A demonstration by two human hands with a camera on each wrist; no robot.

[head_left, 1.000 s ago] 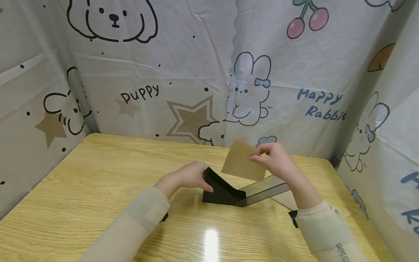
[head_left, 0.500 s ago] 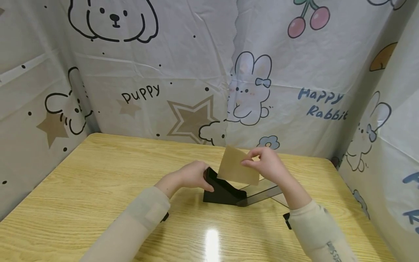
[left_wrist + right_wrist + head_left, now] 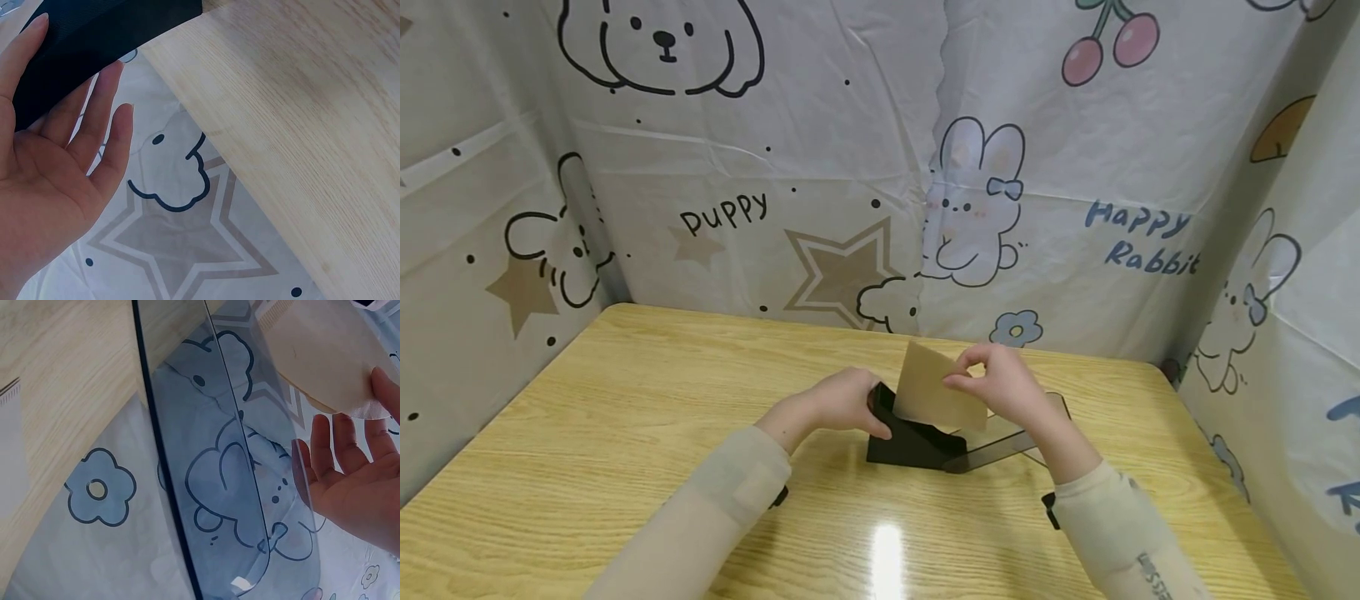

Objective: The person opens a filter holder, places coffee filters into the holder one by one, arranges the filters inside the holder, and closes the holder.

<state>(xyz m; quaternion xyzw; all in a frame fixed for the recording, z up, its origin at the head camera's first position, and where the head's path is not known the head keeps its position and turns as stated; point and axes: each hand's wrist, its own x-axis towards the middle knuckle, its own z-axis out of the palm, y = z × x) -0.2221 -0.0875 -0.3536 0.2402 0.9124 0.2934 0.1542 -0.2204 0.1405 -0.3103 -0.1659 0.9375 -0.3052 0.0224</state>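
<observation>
My left hand (image 3: 842,404) grips the tall left end of a black filter-holder box (image 3: 910,443), its thumb on the near side. In the left wrist view, fingers and thumb lie on opposite sides of the box (image 3: 112,44). A clear smoky lid (image 3: 1003,450) slants up to the right from the box's low end, swung open. My right hand (image 3: 1000,385) pinches a tan paper coffee filter (image 3: 934,387) by its right edge. The filter stands tilted above the box, its lower edge at the opening; how far inside it reaches is hidden. Crimped ridges mark the filter (image 3: 331,359) in the right wrist view.
Another pale filter with a crimped edge (image 3: 11,444) lies on the wooden table (image 3: 700,375), partly hidden behind the lid and right forearm. A printed white curtain (image 3: 820,150) rises behind the table and at both sides.
My right hand has brought the filter left and down, from above the lid to the box's opening. The left hand and the box have stayed in place.
</observation>
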